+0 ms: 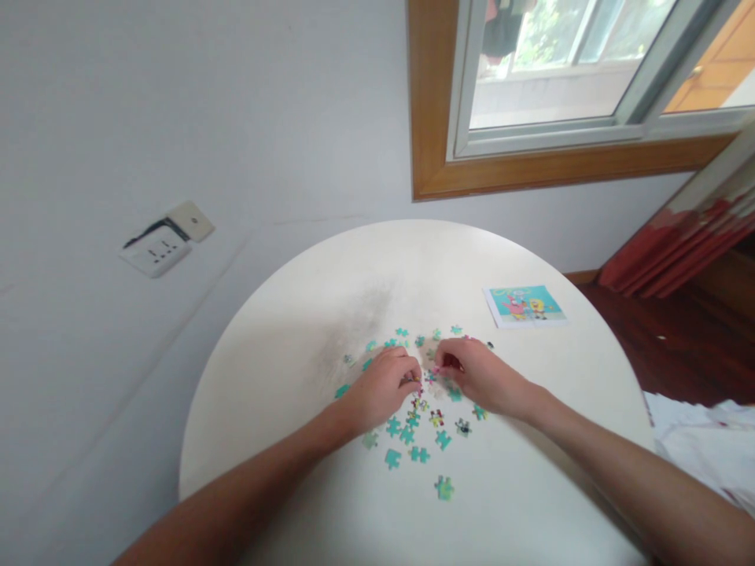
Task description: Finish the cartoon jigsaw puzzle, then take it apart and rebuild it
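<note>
Pale wall (236,94) across the far side, window (543,86) at one o'clock, and here's my round white table (265,354), twelve being straight away from me. Reading from the gap between my hands, the picture card (527,305) lies flat at two o'clock, well apart from both. Left hand (386,381) on the nine o'clock side, fingers bent nearly together over small bits; I can't tell whether they grip one. Right hand (480,369) on the three o'clock side, thumb and finger almost meeting at a pink piece (436,369), whether pinched or just touched I can't say. That piece sits at nine o'clock from my right hand, three from my left, the right clearly nearer; it's too small to read a long axis. Crowding the gap are my own fingertips and loose bits. Teal pieces (406,434) bunch at six, a red-and-yellow piece (436,417) just beside them, a dark-marked piece (463,427) at five, and a lone green piece (444,487) lower at six.
</note>
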Demonstrator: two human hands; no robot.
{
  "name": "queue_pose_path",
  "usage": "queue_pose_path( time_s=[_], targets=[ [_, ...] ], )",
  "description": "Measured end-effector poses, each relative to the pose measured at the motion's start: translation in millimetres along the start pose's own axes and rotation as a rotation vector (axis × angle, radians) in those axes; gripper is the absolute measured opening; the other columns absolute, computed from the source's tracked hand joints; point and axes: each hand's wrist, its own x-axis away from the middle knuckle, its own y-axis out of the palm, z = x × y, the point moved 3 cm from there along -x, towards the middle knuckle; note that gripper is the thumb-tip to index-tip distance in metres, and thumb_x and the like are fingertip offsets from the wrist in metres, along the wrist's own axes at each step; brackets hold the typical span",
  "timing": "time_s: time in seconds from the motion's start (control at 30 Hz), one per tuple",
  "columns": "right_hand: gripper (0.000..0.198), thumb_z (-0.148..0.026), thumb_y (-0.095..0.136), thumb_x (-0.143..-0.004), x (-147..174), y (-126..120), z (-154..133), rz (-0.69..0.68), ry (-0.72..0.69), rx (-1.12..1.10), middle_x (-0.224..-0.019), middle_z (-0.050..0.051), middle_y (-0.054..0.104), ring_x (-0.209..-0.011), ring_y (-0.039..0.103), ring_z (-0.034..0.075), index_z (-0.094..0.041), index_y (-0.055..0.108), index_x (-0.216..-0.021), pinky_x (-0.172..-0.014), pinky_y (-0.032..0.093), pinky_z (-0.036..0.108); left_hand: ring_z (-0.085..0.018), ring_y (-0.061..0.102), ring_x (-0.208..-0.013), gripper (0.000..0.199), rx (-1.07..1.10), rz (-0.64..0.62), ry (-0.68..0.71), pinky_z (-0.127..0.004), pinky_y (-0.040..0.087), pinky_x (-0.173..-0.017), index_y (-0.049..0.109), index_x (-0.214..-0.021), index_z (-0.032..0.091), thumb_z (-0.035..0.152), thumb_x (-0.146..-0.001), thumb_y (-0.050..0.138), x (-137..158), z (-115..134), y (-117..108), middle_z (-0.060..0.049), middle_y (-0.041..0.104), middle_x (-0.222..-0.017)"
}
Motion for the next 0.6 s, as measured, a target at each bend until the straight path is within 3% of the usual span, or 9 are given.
queue_pose_path(
  time_s=[0.13,0.27,0.37,0.47,0.6],
  targets=[
    [0.01,-0.016,0.057,-0.088,-9.4,4.1,5.2,0.124,0.008,-0.049,-0.071,0.0,0.064,-0.063,0.053,0.013,-0.018,0.064,-0.081,-0.063,0.036,0.024,-0.017,0.058,-0.08,0.013,0.031,0.023,0.006,-0.029,0.041,-0.077,0.069,-0.076,0.018,0.02,-0.087,0.062,-2.3,0.2,-12.6,-0.002,0.063,-0.077],
    [0.013,-0.011,0.058,-0.085,-16.9,17.1,5.7,0.1,-0.029,0.009,-0.074,0.001,0.067,-0.068,0.057,0.014,-0.019,0.068,-0.08,-0.067,0.038,0.025,-0.016,0.061,-0.075,0.01,0.17,0.106,-0.112,-0.026,0.044,-0.073,0.068,-0.092,0.019,0.019,-0.083,0.066,-4.0,-5.3,-20.2,0.0,0.068,-0.079],
    [0.018,-0.007,0.057,-0.084,-19.6,19.4,3.8,0.095,-0.072,0.078,-0.082,0.004,0.068,-0.08,0.059,0.016,-0.019,0.07,-0.081,-0.073,0.04,0.026,-0.015,0.061,-0.07,0.008,0.201,0.121,-0.135,-0.024,0.044,-0.068,0.068,-0.089,0.019,0.024,-0.082,0.068,-6.1,-8.8,-18.2,0.001,0.069,-0.075],
    [0.018,-0.01,0.055,-0.087,-19.5,14.9,3.5,0.123,-0.092,0.13,-0.087,0.005,0.067,-0.087,0.059,0.018,-0.019,0.071,-0.085,-0.077,0.04,0.027,-0.016,0.061,-0.073,0.014,0.103,0.089,-0.071,-0.026,0.043,-0.072,0.072,-0.083,0.02,0.028,-0.088,0.063,-8.2,-9.7,-16.0,-0.001,0.072,-0.078],
    [0.017,-0.011,0.055,-0.088,-16.8,6.5,6.5,0.146,-0.08,0.121,-0.086,0.005,0.066,-0.086,0.058,0.017,-0.019,0.07,-0.086,-0.076,0.041,0.027,-0.019,0.064,-0.088,0.019,0.015,0.061,-0.013,-0.028,0.042,-0.084,0.075,-0.089,0.021,0.027,-0.092,0.057,-6.6,-9.3,-18.0,-0.003,0.075,-0.093]
  ],
)
